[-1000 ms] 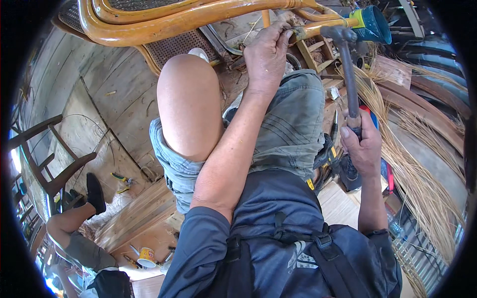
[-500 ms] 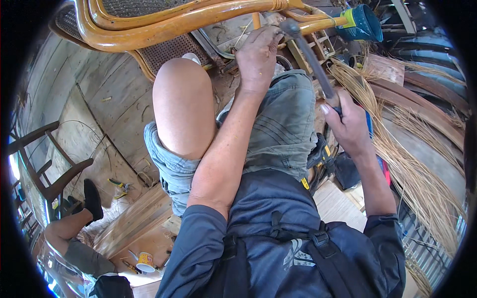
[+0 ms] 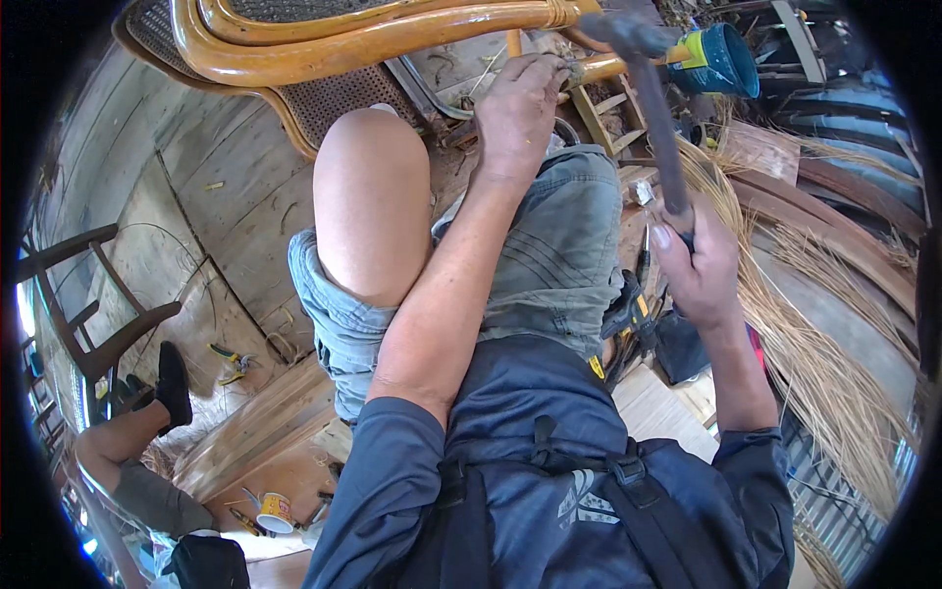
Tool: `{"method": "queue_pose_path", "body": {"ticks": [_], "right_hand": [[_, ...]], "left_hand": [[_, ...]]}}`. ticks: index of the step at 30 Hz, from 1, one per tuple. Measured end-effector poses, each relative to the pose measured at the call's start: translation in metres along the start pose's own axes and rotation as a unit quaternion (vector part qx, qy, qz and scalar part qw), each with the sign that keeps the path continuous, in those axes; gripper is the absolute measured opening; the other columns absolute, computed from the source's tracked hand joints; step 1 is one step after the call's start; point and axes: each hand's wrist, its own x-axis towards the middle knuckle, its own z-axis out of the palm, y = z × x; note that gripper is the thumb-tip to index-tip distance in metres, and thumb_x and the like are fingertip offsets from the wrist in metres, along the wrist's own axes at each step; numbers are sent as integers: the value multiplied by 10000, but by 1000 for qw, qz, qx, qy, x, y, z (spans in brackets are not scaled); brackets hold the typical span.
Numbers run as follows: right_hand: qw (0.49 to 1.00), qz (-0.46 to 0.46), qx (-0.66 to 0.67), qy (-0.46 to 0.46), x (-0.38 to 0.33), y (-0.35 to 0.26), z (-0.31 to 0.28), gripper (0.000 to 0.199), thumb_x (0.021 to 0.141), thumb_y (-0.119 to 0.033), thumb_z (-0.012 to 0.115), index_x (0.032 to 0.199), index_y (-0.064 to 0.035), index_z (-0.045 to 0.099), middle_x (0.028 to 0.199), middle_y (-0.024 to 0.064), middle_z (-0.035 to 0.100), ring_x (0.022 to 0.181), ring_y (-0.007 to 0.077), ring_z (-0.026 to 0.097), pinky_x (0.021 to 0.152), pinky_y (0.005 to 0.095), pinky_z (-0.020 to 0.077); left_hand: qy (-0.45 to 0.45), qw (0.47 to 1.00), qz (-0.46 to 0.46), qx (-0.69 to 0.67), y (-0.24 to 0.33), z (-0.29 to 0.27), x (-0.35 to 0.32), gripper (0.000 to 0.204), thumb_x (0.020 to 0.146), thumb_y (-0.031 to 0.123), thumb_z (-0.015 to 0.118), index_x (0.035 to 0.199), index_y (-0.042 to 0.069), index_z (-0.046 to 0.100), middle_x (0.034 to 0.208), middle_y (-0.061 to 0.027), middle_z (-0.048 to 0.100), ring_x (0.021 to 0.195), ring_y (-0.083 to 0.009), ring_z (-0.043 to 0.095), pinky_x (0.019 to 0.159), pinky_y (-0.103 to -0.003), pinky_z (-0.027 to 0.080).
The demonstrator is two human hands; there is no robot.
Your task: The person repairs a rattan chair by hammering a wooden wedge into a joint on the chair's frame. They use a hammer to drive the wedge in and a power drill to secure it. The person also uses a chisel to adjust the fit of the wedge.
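My right hand [image 3: 699,260] is wrapped round the handle of a hammer [image 3: 663,142], its blurred dark head raised just right of my left hand. My left hand [image 3: 518,108] is closed, fingers bent together beside a pole of the orange-brown rattan chair frame [image 3: 392,41]. Whatever sits between those fingertips is too hidden to name. The glossy frame curves across the top of the view, with a dark woven cane panel [image 3: 343,108] below it.
A blue-green bucket [image 3: 721,64] lies tipped at the upper right. Long rattan strands [image 3: 795,344] spread down the right side. A black-and-yellow power tool [image 3: 628,314] rests by my thigh. At lower left are another person's leg [image 3: 128,442], pliers [image 3: 234,361] and a yellow-white cup [image 3: 276,512].
The hammer head has swung up and to the right, away from my left hand. My right hand has shifted slightly, while my left hand stays closed beside the chair frame.
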Motion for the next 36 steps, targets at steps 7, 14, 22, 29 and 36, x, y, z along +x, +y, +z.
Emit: {"method": "queue_pose_path", "body": {"ticks": [7,14,22,29,36], "right_hand": [[987,142,-43,-69,2,19,6,264,890,-250,596,909,0,514,655,120,545,583,217,547,582,336,439],[982,164,95,0,-7,27,9,223,910,-235,587,898,-22,520,638,19,489,573,82,427,532,261,394],[960,218,175,10,-19,27,10,176,927,-204,574,950,-41,512,603,-36,455,477,24,418,432,192,356],[974,167,153,23,-23,31,8,227,919,-238,584,967,-25,524,613,-27,459,511,36,443,460,203,371],[986,145,82,-5,-18,25,3,317,903,-287,592,1031,0,542,676,58,541,586,133,545,562,278,443]], "left_hand": [[-20,998,34,42,1,0,-2,173,790,68,632,964,74,632,942,-116,637,796,-294,638,677,-371,535],[-56,998,-25,-4,-2,-5,1,273,841,121,626,1111,92,601,947,-128,642,880,-299,630,760,-370,515],[60,951,-258,-158,-19,-6,-31,295,863,15,532,1157,-11,527,1033,-166,614,932,-262,610,859,-340,466],[-5,973,-202,-109,-21,-9,-35,165,867,68,603,1021,12,620,899,-123,616,819,-207,597,739,-294,475],[-23,997,-37,-68,9,-9,3,156,824,64,655,976,33,644,874,-113,621,759,-225,606,707,-316,491]]}}
